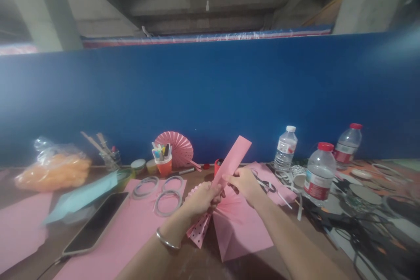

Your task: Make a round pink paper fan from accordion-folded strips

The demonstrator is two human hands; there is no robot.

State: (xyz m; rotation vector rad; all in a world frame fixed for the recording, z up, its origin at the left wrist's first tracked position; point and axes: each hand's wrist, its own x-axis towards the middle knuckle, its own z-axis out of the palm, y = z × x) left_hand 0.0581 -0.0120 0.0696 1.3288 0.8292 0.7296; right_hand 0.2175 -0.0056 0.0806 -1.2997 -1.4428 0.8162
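A folded pink paper strip (233, 157) slants up and to the right between my hands. My left hand (205, 199), with a silver bangle on the wrist, is closed around its lower end. The fingers of my right hand (243, 184) pinch the strip's right edge a little higher. Beneath my hands lies pleated pink paper (229, 204), partly hidden by them. A polka-dotted pink piece (199, 232) pokes out below my left hand. A larger pink sheet (243, 236) lies flat under my right forearm.
Rolls of tape (168, 202) rest on pink paper left of my hands, near a phone (96, 223). Behind stand a pen cup (164, 166) and a round pink paper fan (177, 146). Scissors (267, 184) and water bottles (320, 177) are on the right, before a blue partition (210, 92).
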